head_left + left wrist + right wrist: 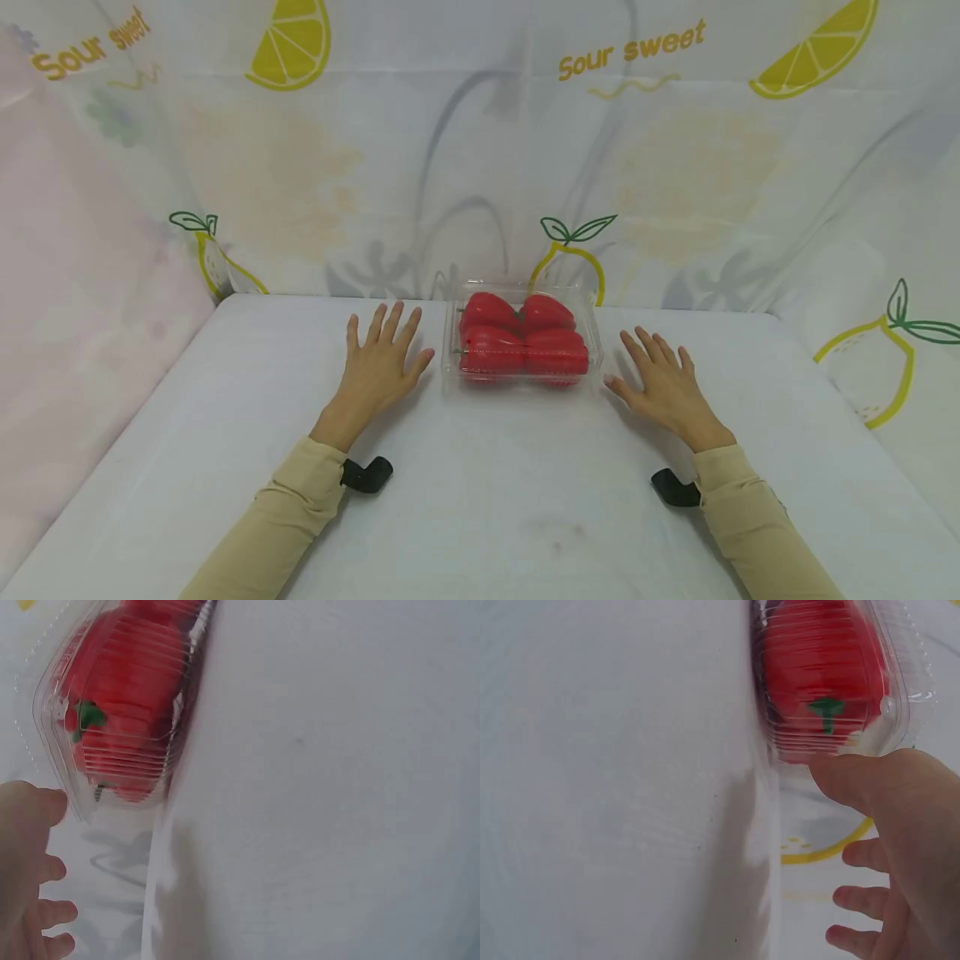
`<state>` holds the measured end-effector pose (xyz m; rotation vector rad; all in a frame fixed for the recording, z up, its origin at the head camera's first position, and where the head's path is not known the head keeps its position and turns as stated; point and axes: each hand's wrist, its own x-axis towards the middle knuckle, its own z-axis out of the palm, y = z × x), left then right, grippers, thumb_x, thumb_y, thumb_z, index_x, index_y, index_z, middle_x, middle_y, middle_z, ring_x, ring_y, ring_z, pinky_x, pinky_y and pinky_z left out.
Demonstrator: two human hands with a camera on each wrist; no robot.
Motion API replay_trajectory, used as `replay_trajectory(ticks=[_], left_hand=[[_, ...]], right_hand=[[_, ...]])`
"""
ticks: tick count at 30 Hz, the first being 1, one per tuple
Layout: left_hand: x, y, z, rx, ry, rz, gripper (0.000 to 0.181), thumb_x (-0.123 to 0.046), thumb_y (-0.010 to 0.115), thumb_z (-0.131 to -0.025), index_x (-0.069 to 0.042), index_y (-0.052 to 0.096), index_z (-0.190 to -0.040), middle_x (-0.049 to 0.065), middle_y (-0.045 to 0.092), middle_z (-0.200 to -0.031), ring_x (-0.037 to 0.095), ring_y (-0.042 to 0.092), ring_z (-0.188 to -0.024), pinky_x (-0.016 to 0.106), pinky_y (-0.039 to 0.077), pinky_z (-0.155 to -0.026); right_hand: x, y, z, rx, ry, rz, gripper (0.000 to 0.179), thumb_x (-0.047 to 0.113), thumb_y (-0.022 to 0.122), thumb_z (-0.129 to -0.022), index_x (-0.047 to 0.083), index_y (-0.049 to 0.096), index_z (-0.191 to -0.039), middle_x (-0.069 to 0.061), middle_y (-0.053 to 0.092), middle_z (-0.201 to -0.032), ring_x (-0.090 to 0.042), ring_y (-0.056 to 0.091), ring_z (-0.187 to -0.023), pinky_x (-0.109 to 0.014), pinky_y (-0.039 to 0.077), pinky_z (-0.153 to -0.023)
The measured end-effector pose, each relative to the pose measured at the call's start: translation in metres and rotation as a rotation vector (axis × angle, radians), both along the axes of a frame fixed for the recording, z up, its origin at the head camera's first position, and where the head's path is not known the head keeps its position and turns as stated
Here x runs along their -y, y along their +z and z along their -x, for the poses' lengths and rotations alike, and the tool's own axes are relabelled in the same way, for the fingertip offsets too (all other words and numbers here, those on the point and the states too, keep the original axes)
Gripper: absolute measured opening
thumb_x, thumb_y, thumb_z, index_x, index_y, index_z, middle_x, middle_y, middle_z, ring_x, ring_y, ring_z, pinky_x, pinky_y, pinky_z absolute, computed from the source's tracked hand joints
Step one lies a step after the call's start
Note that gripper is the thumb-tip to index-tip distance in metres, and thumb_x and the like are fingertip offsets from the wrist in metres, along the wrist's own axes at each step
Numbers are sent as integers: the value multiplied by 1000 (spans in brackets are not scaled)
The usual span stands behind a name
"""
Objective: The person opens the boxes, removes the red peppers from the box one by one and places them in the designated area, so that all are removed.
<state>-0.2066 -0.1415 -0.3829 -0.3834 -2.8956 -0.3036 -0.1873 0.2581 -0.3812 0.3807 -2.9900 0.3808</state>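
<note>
A clear plastic clamshell box (522,385) stands near the back edge of the table, its lid apparently down. Through its ribbed wall show several glossy red, pepper-like fruits (491,348) with green stems. My left hand (375,362) is spread palm down to the left of the box, thumb pointing towards it, with a small gap between. On the other side, my right hand (663,387) is likewise spread, its thumb close to the box's right end. Neither hand holds anything. In the right wrist view the thumb overlaps the box (896,724); contact cannot be told there.
A white cloth covers the table (480,508). Behind it hangs a white curtain (465,125) with lemon prints, meeting the table's back edge just behind the box. Black wrist mounts (367,475) stick out from both beige sleeves (281,517).
</note>
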Motion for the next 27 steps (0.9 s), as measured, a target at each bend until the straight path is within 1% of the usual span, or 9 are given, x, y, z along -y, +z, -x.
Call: replay_trajectory(ticks=[3, 5, 7, 9, 13, 15, 18, 24, 27], left_hand=[[-3, 0, 0, 34, -11, -91, 65, -51, 33, -98, -15, 20, -151, 14, 21, -156, 36, 14, -145, 63, 0, -112], [-6, -1, 0, 53, -30, -183, 65, -50, 30, -99, -13, 20, -151, 14, 23, -155, 36, 16, -145, 62, 1, -112], [-10, -2, 0, 73, -61, -301, 64, -49, 27, -100, -11, 19, -151, 14, 24, -155, 35, 17, -145, 62, 2, -113], [-15, -4, 0, 106, -108, -463, 62, -46, 27, -101, -10, 17, -151, 13, 24, -155, 33, 18, -145, 58, 6, -115], [-27, -11, -1, 259, -222, -812, 62, -41, 28, -102, -11, 8, -152, 10, 16, -158, 27, 14, -146, 49, 13, -118], [-33, -15, -2, 350, -253, -924, 64, -42, 29, -102, -14, 1, -152, 8, 9, -159, 24, 9, -147, 46, 12, -119], [-39, -19, -4, 426, -269, -991, 70, -42, 34, -101, -17, -6, -152, 4, 2, -160, 20, 3, -148, 44, 9, -119], [-44, -22, -7, 424, -252, -1022, 95, -43, 61, -89, -20, -7, -152, -1, 0, -160, 18, 2, -148, 47, 14, -118], [-44, -24, -9, 425, -221, -998, 108, -46, 71, -80, -23, -6, -152, -4, 1, -160, 18, 5, -148, 47, 16, -117]], right_hand=[[0, 0, 0, -23, 24, 35, 73, 40, 57, -89, 4, 31, -145, -24, 28, -149, -47, 24, -136, -65, 13, -108], [0, 0, 1, -50, 51, 66, 70, 36, 59, -88, 3, 32, -144, -25, 31, -147, -47, 28, -134, -64, 18, -108], [0, 0, 1, -71, 78, 103, 67, 30, 60, -88, 2, 33, -143, -26, 33, -146, -47, 31, -132, -65, 23, -105], [-1, 0, 2, -75, 94, 145, 65, 26, 59, -89, 2, 33, -143, -25, 33, -145, -47, 34, -131, -65, 28, -102], [-1, 1, 4, -61, 116, 261, 59, 20, 57, -91, 4, 32, -143, -21, 34, -144, -42, 40, -127, -63, 34, -98], [-1, 2, 4, -61, 130, 319, 57, 16, 57, -91, 5, 33, -142, -19, 36, -142, -39, 43, -124, -60, 37, -98], [-1, 4, 5, -70, 159, 380, 55, 11, 56, -91, 5, 34, -141, -18, 38, -141, -36, 45, -121, -57, 39, -96], [1, 6, 4, -73, 201, 459, 53, 6, 54, -92, 5, 34, -142, -17, 39, -141, -36, 48, -121, -55, 41, -96], [4, 8, 4, -71, 211, 479, 51, 9, 52, -94, 7, 34, -142, -16, 39, -141, -34, 49, -121, -51, 43, -96]])
